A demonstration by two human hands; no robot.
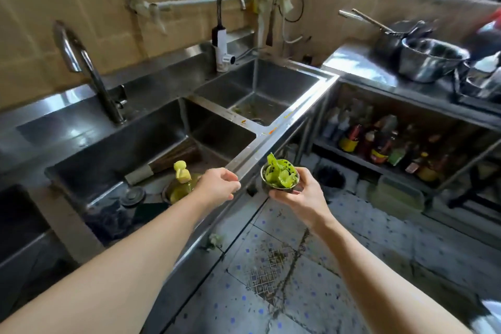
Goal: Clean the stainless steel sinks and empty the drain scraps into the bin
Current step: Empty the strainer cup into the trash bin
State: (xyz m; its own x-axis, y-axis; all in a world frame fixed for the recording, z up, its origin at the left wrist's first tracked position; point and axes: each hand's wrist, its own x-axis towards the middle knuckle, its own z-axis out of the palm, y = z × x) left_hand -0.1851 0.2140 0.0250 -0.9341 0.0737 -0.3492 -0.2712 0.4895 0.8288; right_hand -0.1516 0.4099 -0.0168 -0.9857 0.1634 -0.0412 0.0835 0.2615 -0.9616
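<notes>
My right hand (299, 194) holds a small steel drain strainer basket (279, 177) full of green vegetable scraps, out past the sink's front edge and above the floor. My left hand (218, 183) hovers over the front rim of the near sink (206, 127), fingers loosely curled, with nothing in it. In that sink lie a brush with a pale handle (168, 161), a yellow dish-soap bottle (182, 172) standing in a steel bowl (173, 192), and a drain plug (133, 196). The far sink (271, 81) has scraps around its drain. A dark bin (331, 179) stands on the floor beneath the counter's corner.
Two taps rise behind the sinks, a chrome one (81, 62) and one with a white heater body (222, 43). A counter at the right carries steel bowls and pots (429, 58). Bottles (379, 141) fill the shelf below. A scrap lies on the wet tiled floor (215, 240).
</notes>
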